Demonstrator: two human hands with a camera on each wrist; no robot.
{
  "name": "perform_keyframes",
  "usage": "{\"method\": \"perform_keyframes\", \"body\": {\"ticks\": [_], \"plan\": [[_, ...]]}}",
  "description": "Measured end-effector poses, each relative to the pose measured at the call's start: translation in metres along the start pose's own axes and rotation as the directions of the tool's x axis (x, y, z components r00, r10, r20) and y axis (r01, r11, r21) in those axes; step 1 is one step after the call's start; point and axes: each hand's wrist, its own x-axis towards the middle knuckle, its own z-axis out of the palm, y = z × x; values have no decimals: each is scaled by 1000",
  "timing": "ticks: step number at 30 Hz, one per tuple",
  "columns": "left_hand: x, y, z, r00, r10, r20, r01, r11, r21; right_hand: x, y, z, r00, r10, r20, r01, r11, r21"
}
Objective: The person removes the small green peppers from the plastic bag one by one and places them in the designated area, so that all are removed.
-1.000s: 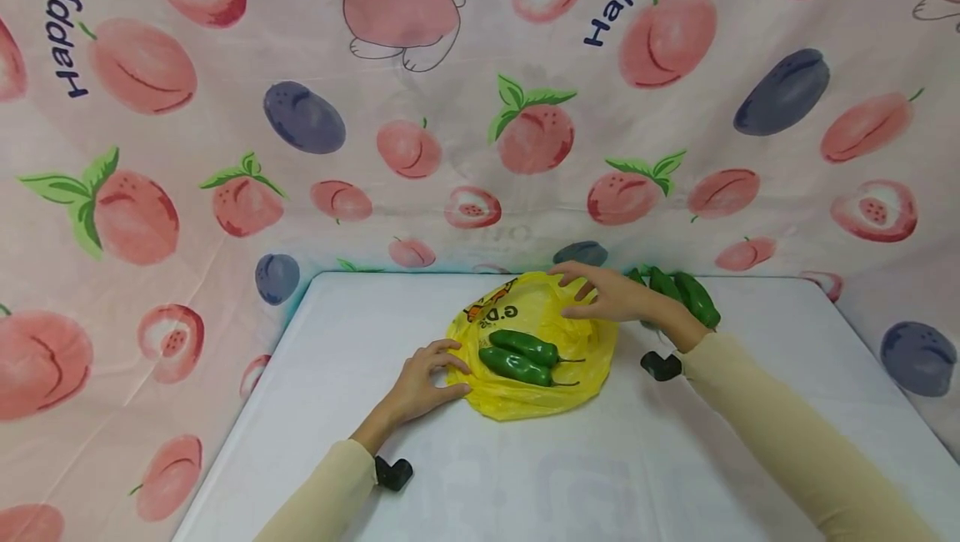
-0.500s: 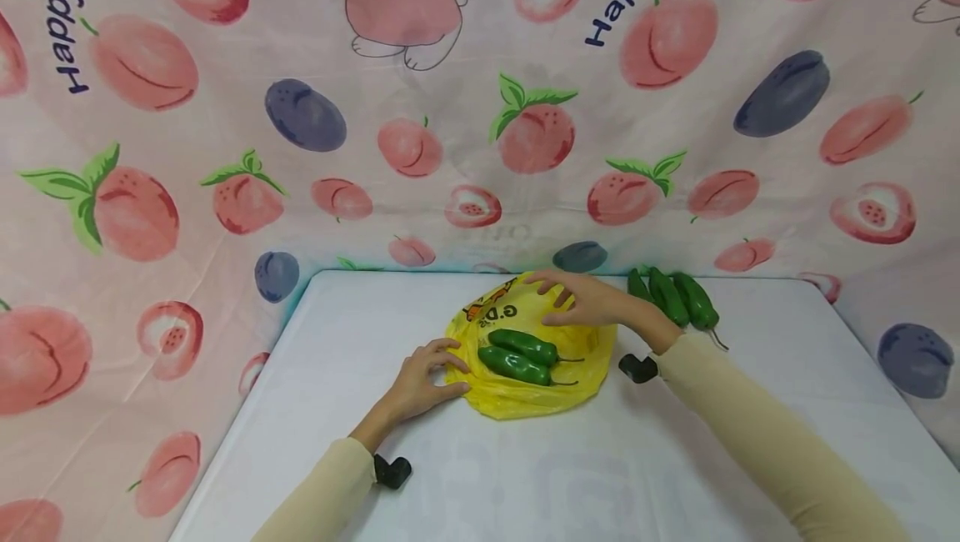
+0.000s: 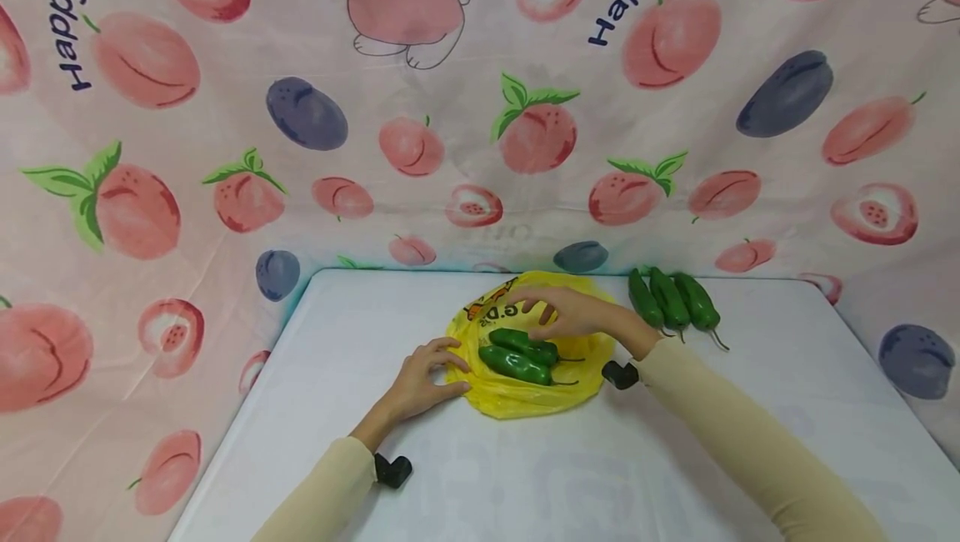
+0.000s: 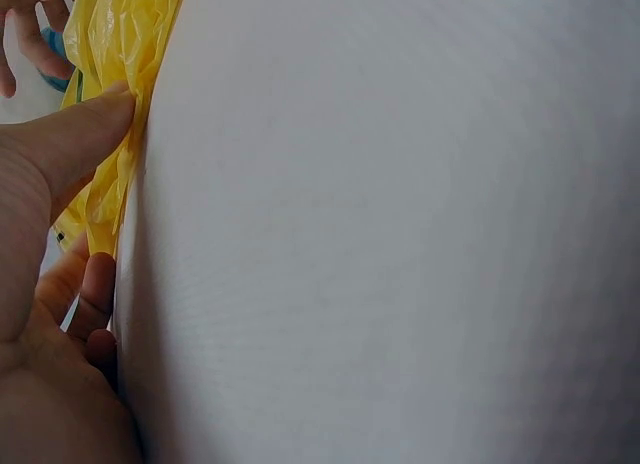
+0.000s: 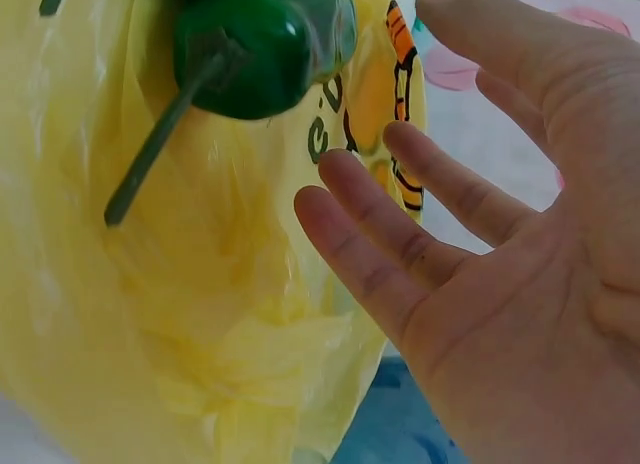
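A yellow plastic bag (image 3: 517, 404) with printed lettering lies flat on the white table in the head view, with two green peppers (image 3: 513, 365) on it side by side. My left hand (image 3: 420, 379) rests at the bag's left edge, its thumb and fingers spread apart and touching the plastic. The left wrist view shows the thumb (image 4: 95, 134) against the crumpled yellow film. Over the bag's upper right part is my right hand (image 3: 570, 313), holding nothing, its fingers loosely bent beside the upper pepper. In the right wrist view, a pepper (image 5: 265, 54) appears just past these fingers.
Three more green peppers (image 3: 670, 298) lie in a row at the back right of the white table (image 3: 360, 317). A fruit-patterned cloth (image 3: 450, 108) hangs behind and at the sides. Each wrist carries a small black device (image 3: 393, 471).
My right hand has moved left and slightly down over the bag, away from the row of three peppers, which now shows fully. The left hand and the bag stay put.
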Motion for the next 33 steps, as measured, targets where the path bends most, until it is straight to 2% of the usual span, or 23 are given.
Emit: {"method": "perform_keyframes", "body": {"ticks": [15, 25, 33], "plan": [[1, -1, 0, 1000, 9, 5, -9, 1000, 3, 10, -1, 13, 984, 142, 109, -136, 989, -61], [1, -2, 0, 1000, 5, 5, -5, 1000, 11, 13, -4, 17, 972, 194, 130, -185, 979, -83], [1, -2, 0, 1000, 1, 4, -1, 1000, 6, 13, -3, 17, 971, 194, 139, -182, 979, -95]]}}
